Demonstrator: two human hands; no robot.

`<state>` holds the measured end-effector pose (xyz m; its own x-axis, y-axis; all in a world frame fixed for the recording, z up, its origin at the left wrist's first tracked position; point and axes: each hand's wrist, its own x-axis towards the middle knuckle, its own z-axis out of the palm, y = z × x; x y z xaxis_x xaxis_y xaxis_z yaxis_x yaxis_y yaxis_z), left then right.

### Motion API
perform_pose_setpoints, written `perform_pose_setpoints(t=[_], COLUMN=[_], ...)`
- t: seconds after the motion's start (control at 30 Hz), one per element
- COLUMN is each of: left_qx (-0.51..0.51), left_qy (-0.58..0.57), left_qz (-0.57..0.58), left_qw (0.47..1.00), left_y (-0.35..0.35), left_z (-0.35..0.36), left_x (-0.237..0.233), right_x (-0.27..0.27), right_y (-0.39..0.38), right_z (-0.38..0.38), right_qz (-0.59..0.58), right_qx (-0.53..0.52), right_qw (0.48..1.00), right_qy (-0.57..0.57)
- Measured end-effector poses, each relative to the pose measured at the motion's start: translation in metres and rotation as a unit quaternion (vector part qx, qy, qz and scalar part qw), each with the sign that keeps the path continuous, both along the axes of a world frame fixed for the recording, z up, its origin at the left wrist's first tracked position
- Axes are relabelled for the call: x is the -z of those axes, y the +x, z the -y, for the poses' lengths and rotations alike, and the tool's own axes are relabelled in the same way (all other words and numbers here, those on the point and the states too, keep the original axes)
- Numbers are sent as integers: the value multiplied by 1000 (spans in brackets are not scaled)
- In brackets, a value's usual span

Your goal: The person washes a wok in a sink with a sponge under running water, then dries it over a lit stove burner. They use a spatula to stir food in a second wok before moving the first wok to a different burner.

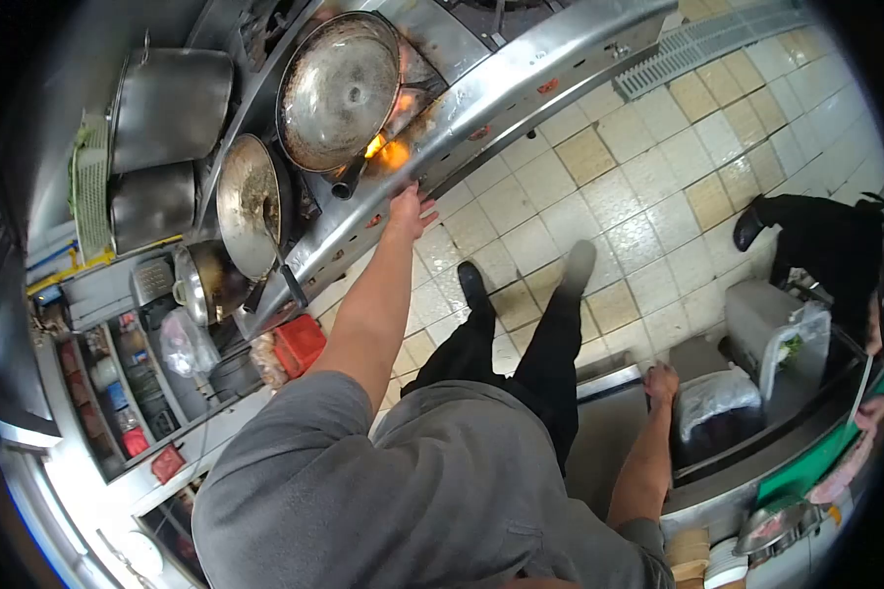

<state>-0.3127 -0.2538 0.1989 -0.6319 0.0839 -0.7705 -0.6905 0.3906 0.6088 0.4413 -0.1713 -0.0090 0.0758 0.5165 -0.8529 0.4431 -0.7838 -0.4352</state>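
Observation:
My left hand [409, 208] reaches out to the steel front rail of the stove [521, 83], fingers spread against it, just below a flame [390, 149]. The flame licks out beside a large wok [339, 88] sitting on the burner. My right hand [661, 382] rests on the edge of a steel counter [609, 378], fingers curled over it, next to a bin lined with a plastic bag [717, 404]. I wear a grey shirt and black trousers, and my feet stand on the tiled floor [648, 187].
A second wok [248, 201] with a ladle sits left of the first, with big pots [172, 103] behind. A red container [300, 344] and a condiment shelf [118, 393] lie lower left. Another person in black [825, 245] stands at right by a green cutting board [815, 461].

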Motion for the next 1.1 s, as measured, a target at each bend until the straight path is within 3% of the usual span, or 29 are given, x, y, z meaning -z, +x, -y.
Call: perform_pose_setpoints(t=[0.03, 0.1, 0.23, 0.4, 0.47, 0.57, 0.63, 0.77, 0.87, 1.1], left_qx=[-21, -22, -71, -94, -92, -84, -81, -85, -77, -71], left_qy=[28, 37, 77, 92, 79, 48, 38, 25, 16, 11], left_qz=[8, 7, 31, 33, 34, 21, 11, 3, 4, 6], left_qw=[999, 999, 994, 991, 992, 995, 996, 996, 997, 997], left_y=[-3, -1, 1, 0, 1, -1, -5, 0, 0, -5], left_z=[-2, -5, -3, 4, 1, -4, -1, -8, -9, -7], left_x=[6, 9, 5, 7, 5, 5, 10, 4, 2, 4], right_x=[-38, -42, -27, -13, 20, -14, -25, -19, 19, 10], right_y=[-4, -1, -24, -89, -100, -143, -157, -144, -103, -65], right_z=[4, 27, 70, 64, 62, 20, 4, 1, 25, 47], right_qz=[-37, 33, 110, 2, -75, -74, -70, -47, -78, -3], right_qx=[71, 113, 7, -13, 2, -3, 49, 38, 38, 44], right_qw=[996, 986, 978, 987, 989, 990, 990, 993, 988, 978], right_qy=[-41, -116, -175, -162, -128, -123, -115, -106, -125, -202])
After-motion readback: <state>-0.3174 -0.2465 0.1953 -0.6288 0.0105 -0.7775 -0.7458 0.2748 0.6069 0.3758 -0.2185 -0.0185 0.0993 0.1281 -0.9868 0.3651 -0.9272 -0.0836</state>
